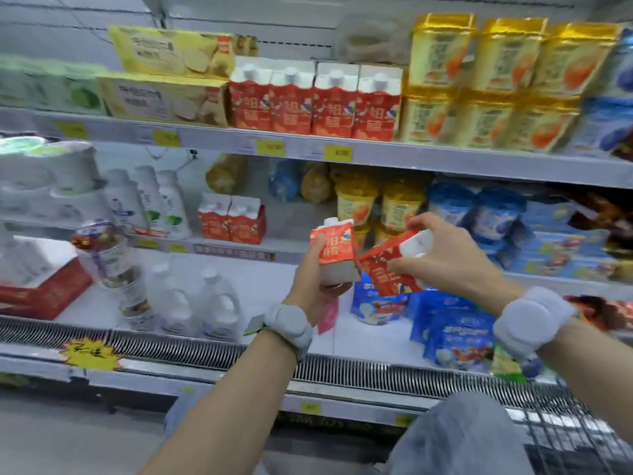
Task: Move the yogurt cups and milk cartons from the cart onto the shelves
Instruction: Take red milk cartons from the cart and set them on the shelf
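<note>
Both hands hold red-and-white milk cartons in front of the chilled shelves.

Left hand (313,269) grips an upright red-and-white carton with a white cap (334,250) from below and behind. Right hand (442,255) pinches a second, tilted red-and-white carton (394,265), cap end toward the palm. The two cartons nearly touch. Matching cartons stand on the grey metal middle shelf (233,219) and upper shelf (315,101). Wire cart (575,437) at lower right.

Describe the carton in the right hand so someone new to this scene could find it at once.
Start at the refrigerated shelving, then look in front of its middle shelf, where two hands hold red-and-white milk cartons. The right hand grips the tilted carton. Unlike the upright carton in the left hand, it leans with its white top toward the right.
</note>
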Available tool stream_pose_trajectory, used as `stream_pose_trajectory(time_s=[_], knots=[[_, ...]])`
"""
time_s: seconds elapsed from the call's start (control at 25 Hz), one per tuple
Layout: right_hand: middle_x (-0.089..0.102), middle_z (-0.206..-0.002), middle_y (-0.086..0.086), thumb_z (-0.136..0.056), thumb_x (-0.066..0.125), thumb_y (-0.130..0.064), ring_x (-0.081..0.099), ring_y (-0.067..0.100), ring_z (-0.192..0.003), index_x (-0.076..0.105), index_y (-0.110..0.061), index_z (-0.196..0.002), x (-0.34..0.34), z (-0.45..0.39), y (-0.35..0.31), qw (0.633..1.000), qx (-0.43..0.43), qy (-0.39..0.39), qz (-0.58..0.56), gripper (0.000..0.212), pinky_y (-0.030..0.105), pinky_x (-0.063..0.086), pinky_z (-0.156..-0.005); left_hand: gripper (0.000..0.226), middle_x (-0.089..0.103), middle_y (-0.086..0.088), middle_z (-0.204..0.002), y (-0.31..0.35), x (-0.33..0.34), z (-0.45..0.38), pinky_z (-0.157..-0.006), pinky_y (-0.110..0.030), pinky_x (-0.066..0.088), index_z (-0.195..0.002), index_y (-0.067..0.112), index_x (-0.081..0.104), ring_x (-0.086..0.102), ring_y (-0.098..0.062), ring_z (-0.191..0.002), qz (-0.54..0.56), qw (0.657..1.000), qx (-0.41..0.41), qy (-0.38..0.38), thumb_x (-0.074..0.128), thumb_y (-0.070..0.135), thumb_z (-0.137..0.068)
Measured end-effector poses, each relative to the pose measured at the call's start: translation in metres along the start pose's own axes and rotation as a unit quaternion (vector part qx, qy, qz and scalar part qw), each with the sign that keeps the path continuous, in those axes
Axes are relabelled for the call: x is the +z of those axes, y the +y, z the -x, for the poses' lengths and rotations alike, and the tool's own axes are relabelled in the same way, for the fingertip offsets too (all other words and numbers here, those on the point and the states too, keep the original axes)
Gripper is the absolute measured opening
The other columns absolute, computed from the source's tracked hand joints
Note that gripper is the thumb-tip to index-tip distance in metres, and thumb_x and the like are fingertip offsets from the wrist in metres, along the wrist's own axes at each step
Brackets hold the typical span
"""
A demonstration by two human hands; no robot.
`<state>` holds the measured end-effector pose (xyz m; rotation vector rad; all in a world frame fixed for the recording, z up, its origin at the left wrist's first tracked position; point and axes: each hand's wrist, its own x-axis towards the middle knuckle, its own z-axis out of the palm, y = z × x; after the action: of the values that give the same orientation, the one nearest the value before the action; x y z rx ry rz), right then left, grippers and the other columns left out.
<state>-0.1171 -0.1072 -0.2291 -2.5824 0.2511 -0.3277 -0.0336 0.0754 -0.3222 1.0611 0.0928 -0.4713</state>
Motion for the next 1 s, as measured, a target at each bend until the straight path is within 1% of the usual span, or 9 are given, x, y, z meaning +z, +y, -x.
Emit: stream_pose_trajectory(time_s=[0.16, 0.32, 0.44, 0.52, 0.64, 0.72, 0.84, 0.92, 1.0], knots=[[0.062, -0.107, -0.004, -0.067, 0.084, -0.049, 0.063, 0.012, -0.084, 0.048, -0.030, -0.132, 0.066, -0.040, -0.032, 0.998, -0.028, -0.049, -0.005, 0.076, 0.030, 0.059, -0.072, 0.044, 0.078, -0.005, -0.102, 0.019, -0.066, -0.023, -0.087, -0.042, 0.057, -0.109, 0.024, 0.070, 0.070, -0.023, -0.099, -0.020, 0.996, 0.036, 0.075, 0.051, 0.062, -0.097], [0.061, -0.110, -0.006, -0.064, 0.085, -0.046, 0.063, 0.016, -0.092, 0.049, -0.032, -0.128, 0.122, -0.078, -0.047, 0.997, -0.033, -0.066, -0.014, 0.075, 0.036, 0.060, -0.080, 0.041, 0.078, -0.003, -0.100, 0.030, -0.107, -0.061, -0.074, -0.038, 0.058, -0.107, 0.020, 0.070, 0.073, -0.022, -0.097, -0.078, 0.979, 0.134, 0.135, 0.057, 0.057, -0.096], [0.057, -0.105, -0.008, -0.070, 0.085, -0.039, 0.058, 0.013, -0.091, 0.052, -0.026, -0.125, 0.141, -0.095, -0.055, 0.997, -0.053, -0.041, -0.023, 0.066, 0.032, 0.055, -0.077, 0.056, 0.076, -0.003, -0.101, 0.037, -0.119, -0.082, -0.075, -0.029, 0.059, -0.113, 0.009, 0.066, 0.073, -0.017, -0.091, -0.169, 0.941, 0.247, 0.160, 0.066, 0.060, -0.088], [0.057, -0.110, -0.008, -0.073, 0.084, -0.038, 0.057, 0.012, -0.095, 0.050, -0.024, -0.132, 0.153, -0.107, -0.059, 0.997, -0.065, -0.035, -0.007, 0.070, 0.030, 0.054, -0.078, 0.052, 0.073, 0.002, -0.100, 0.044, -0.122, -0.098, -0.073, -0.020, 0.055, -0.112, 0.013, 0.062, 0.070, -0.009, -0.089, -0.223, 0.907, 0.309, 0.178, 0.068, 0.058, -0.087], [0.063, -0.122, -0.003, -0.074, 0.082, -0.035, 0.061, 0.016, -0.103, 0.047, -0.022, -0.139, 0.173, -0.121, -0.061, 0.996, -0.076, -0.042, 0.019, 0.075, 0.038, 0.059, -0.084, 0.045, 0.068, 0.014, -0.101, 0.054, -0.121, -0.118, -0.075, -0.021, 0.058, -0.113, 0.023, 0.056, 0.068, 0.003, -0.090, -0.260, 0.873, 0.365, 0.190, 0.071, 0.057, -0.086], [0.065, -0.121, -0.004, -0.075, 0.080, -0.034, 0.062, 0.016, -0.102, 0.049, -0.023, -0.136, 0.181, -0.132, -0.064, 0.995, -0.086, -0.047, 0.036, 0.069, 0.040, 0.060, -0.083, 0.053, 0.066, 0.017, -0.106, 0.056, -0.125, -0.129, -0.078, -0.023, 0.059, -0.119, 0.024, 0.053, 0.068, 0.001, -0.095, -0.280, 0.847, 0.407, 0.194, 0.069, 0.062, -0.085], [0.070, -0.112, -0.005, -0.074, 0.079, -0.036, 0.065, 0.017, -0.092, 0.054, -0.025, -0.128, 0.185, -0.148, -0.072, 0.991, -0.108, -0.034, 0.073, 0.061, 0.035, 0.058, -0.076, 0.066, 0.065, 0.005, -0.114, 0.054, -0.134, -0.133, -0.084, -0.031, 0.059, -0.126, 0.015, 0.053, 0.066, -0.008, -0.103, -0.292, 0.809, 0.468, 0.205, 0.067, 0.065, -0.085], [0.072, -0.112, -0.003, -0.071, 0.077, -0.036, 0.068, 0.022, -0.094, 0.057, -0.027, -0.129, 0.192, -0.165, -0.079, 0.986, -0.123, -0.020, 0.111, 0.062, 0.034, 0.057, -0.076, 0.069, 0.065, -0.001, -0.115, 0.056, -0.141, -0.138, -0.084, -0.037, 0.058, -0.126, 0.008, 0.053, 0.066, -0.012, -0.102, -0.280, 0.797, 0.495, 0.205, 0.066, 0.063, -0.087], [0.072, -0.115, -0.003, -0.071, 0.079, -0.036, 0.069, 0.021, -0.097, 0.057, -0.026, -0.130, 0.196, -0.178, -0.084, 0.986, -0.116, -0.038, 0.110, 0.064, 0.035, 0.059, -0.079, 0.069, 0.065, -0.001, -0.113, 0.062, -0.141, -0.139, -0.084, -0.036, 0.058, -0.125, 0.004, 0.054, 0.066, -0.013, -0.102, -0.277, 0.786, 0.514, 0.202, 0.066, 0.060, -0.088]])
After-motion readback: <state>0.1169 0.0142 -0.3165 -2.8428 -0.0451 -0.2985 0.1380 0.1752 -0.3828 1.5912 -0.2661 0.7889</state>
